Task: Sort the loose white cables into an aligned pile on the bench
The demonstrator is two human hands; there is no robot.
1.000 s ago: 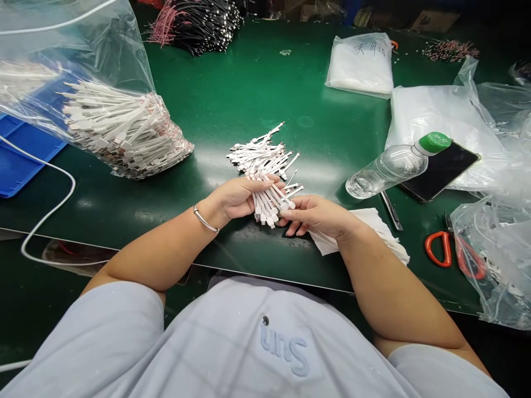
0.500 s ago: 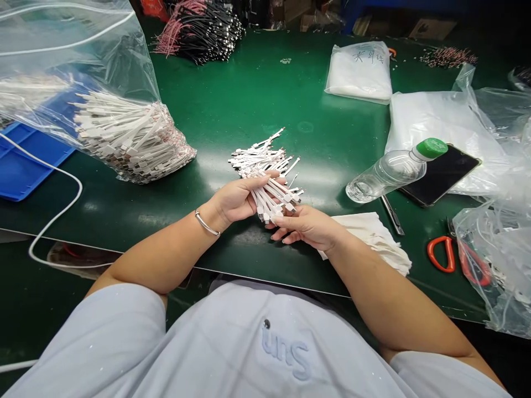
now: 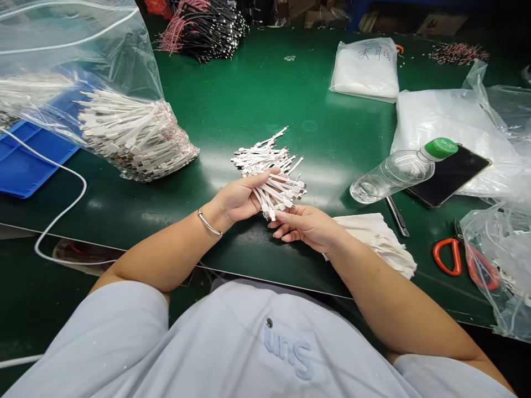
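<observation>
At the left edge of the frame, a flat blue plastic tray (image 3: 33, 166), partly covered by a big clear plastic bag (image 3: 120, 66) packed at its lower end with short white cables (image 3: 128, 127). Curving down the left side, a thin white cord (image 3: 86, 185). At the upper left, beyond the bag, a heap of black cables with pink wire ends (image 3: 207, 30) on the dark green worktop (image 3: 215, 105).

In the middle of the frame, closed around a fanned bundle of short white cables (image 3: 276, 193), the left hand (image 3: 243, 196) (with a silver metal bangle (image 3: 208, 224) at the wrist), with the thumb laid across the top. Just behind the bundle, a loose pile of similar white cables (image 3: 259, 157). At the bundle's lower end, touching the connectors with partly curled fingers, the right hand (image 3: 305, 226); cannot tell whether pinching one.

Half hidden by the right forearm, a crumpled white cloth (image 3: 373, 237). At the upper right, a clear packet with dark handwriting (image 3: 367, 72). Below, a clear plastic bottle with a green cap (image 3: 390, 177), near a slim cutter knife (image 3: 398, 216) and a black phone (image 3: 448, 179). At the lower right, red-handled scissors (image 3: 457, 257), partly under a crumpled clear plastic bag (image 3: 510, 243).
</observation>
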